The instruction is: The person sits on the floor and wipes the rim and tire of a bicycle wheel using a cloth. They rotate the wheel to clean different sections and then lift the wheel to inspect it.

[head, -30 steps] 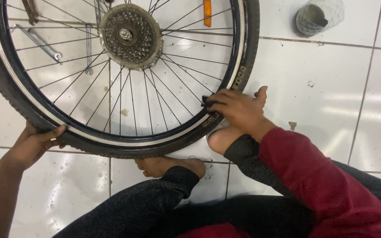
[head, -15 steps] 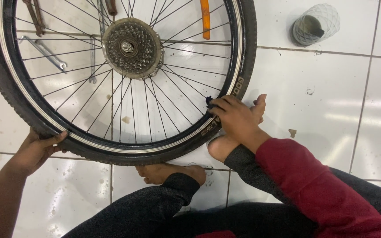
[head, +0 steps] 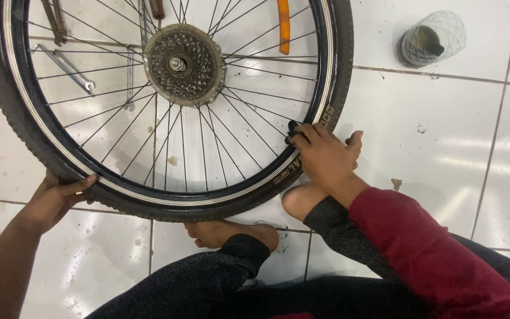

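Observation:
A bicycle wheel (head: 166, 204) with a black knobbly tyre, silver rim, spokes and a rusty cog cluster (head: 184, 64) lies flat on the white tiled floor. My left hand (head: 54, 198) grips the tyre's lower left edge, thumb over the sidewall. My right hand (head: 320, 155), in a dark red sleeve, presses on the tyre and rim at the lower right, fingers curled over a small dark thing at the rim that I cannot make out. My bare feet (head: 231, 231) rest under the wheel's near edge.
Spanners (head: 66, 68) and other metal tools lie on the tiles under the spokes. An orange reflector (head: 283, 20) sits on the spokes at the top. A small round container in white netting (head: 429, 38) stands at the upper right.
The view has shifted so the wheel sits lower and further right in frame. Both hands keep their grip at the same places on the tyre.

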